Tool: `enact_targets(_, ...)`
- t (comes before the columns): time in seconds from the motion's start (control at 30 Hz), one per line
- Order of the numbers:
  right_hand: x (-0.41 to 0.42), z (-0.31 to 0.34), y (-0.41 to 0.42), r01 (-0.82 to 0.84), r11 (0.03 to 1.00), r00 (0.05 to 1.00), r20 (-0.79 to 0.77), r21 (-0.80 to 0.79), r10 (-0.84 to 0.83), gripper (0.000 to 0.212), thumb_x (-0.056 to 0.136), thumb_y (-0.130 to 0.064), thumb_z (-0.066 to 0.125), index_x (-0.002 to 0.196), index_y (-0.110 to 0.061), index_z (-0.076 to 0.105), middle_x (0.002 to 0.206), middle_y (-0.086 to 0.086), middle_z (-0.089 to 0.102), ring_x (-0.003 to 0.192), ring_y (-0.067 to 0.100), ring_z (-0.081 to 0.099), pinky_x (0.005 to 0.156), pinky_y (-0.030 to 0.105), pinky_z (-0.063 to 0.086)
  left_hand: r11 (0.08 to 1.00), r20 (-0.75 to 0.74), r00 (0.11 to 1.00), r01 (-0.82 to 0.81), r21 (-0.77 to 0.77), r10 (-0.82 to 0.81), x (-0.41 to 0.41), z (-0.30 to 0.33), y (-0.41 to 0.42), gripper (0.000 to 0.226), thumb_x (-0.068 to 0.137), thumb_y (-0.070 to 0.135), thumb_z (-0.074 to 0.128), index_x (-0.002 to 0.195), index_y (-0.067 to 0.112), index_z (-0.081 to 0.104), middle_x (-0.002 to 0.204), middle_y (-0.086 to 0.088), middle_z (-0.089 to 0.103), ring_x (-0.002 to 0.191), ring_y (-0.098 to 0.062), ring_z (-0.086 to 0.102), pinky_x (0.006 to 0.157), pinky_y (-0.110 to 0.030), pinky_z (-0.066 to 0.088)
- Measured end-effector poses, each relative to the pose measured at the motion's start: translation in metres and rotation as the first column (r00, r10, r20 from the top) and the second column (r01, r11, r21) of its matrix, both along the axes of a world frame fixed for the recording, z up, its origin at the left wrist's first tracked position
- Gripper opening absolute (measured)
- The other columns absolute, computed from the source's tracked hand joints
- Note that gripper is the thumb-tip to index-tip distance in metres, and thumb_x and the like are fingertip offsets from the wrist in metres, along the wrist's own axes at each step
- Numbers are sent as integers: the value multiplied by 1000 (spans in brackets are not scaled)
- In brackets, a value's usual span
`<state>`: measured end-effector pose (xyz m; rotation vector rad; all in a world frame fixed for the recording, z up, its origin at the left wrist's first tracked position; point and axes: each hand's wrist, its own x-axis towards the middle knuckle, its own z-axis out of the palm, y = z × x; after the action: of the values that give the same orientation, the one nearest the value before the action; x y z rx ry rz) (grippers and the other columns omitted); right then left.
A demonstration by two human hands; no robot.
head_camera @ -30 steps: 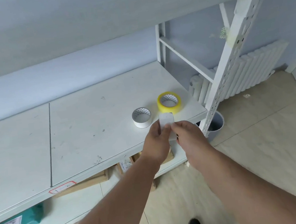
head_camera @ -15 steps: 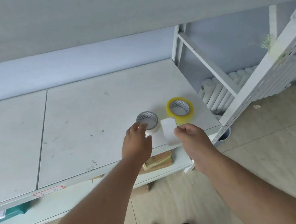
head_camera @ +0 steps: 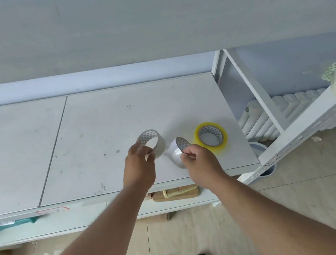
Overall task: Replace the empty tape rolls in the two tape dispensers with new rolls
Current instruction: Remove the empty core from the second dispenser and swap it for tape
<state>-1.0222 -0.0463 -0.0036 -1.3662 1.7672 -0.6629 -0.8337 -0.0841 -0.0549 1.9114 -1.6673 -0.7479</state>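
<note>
My left hand [head_camera: 139, 163] grips a white tape roll [head_camera: 153, 142], lifted and tilted above the white shelf top [head_camera: 104, 135]. My right hand [head_camera: 199, 159] pinches a second clear-white tape roll [head_camera: 176, 150], held on its side just over the shelf. A yellow tape roll [head_camera: 211, 137] lies flat on the shelf to the right of both hands, untouched. No tape dispenser is in view.
The shelf's right edge meets a white perforated upright [head_camera: 312, 127] and a diagonal brace [head_camera: 253, 88]. A radiator [head_camera: 288, 109] stands behind it. Cardboard boxes [head_camera: 175, 193] sit on the lower shelf. A white bucket [head_camera: 259, 149] stands on the floor beside the rack.
My left hand has picked the white roll up off the shelf and tilted it. My right hand has moved forward over the shelf with its roll, now turned on its side.
</note>
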Motion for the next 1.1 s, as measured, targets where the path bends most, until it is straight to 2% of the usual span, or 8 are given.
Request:
enact_targets(0.13,11,-8,-12,-61,998,997,-52,-20,60,18,103,-23,56,89,-14,63,85,0,66,82,23,58,65,28,42,1000,29,999,-23,-4,23,9,4,5,15,104,30,58,102,26,73,148,2,53,137,-24,51,101,-37,48)
enact_targets(0.3,-3,-1,-5,170,985,977,138,-25,-165,15,101,-25,60,95,-16,69,79,-9,63,75,14,56,64,28,42,998,69,997,24,50,-27,-3,2,3,20,105,25,55,114,24,74,158,5,45,141,-24,48,104,-37,47)
enact_targets(0.47,-22,4,0,403,883,733,492,242,-469,18,100,-28,65,82,-24,66,78,-3,64,81,19,63,100,46,57,978,190,963,171,116,-190,-28,-15,-6,23,105,26,56,119,26,73,160,7,45,139,-25,49,104,-37,47)
enact_targets(0.57,-32,6,3,444,822,549,617,356,-564,9,102,-22,64,96,-19,70,120,17,75,119,27,71,99,39,57,971,281,932,196,137,-228,-36,-18,-9,25,102,30,57,123,31,70,162,6,44,144,-25,46,115,-40,39)
enact_targets(0.63,-42,9,5,462,804,502,637,374,-585,7,103,-20,64,99,-17,69,125,19,73,123,28,69,99,38,56,977,381,900,189,100,-213,-38,-14,-6,37,98,31,59,134,33,63,166,6,38,154,-25,33,126,-47,23)
enact_targets(0.77,-66,16,8,505,804,523,630,315,-575,9,103,-19,64,97,-15,69,111,16,71,109,25,69,107,42,55,916,344,887,374,-145,-308,-76,9,-9,50,92,23,62,142,23,57,160,0,47,150,-27,39,124,-42,24)
enact_targets(1.0,-103,19,15,552,820,723,405,147,-560,17,100,-23,63,85,-20,72,86,3,64,83,19,57,103,60,53,781,523,631,614,113,-573,-146,-20,-42,44,102,30,58,145,24,54,172,0,26,162,-24,13,128,-43,14)
enact_targets(1.1,-112,12,19,530,846,801,301,47,-518,16,101,-24,61,89,-19,69,88,1,67,84,20,61,81,42,57,789,488,666,609,80,-563,-146,-19,-42,38,103,32,58,141,26,58,165,5,39,160,-25,18,126,-43,17)
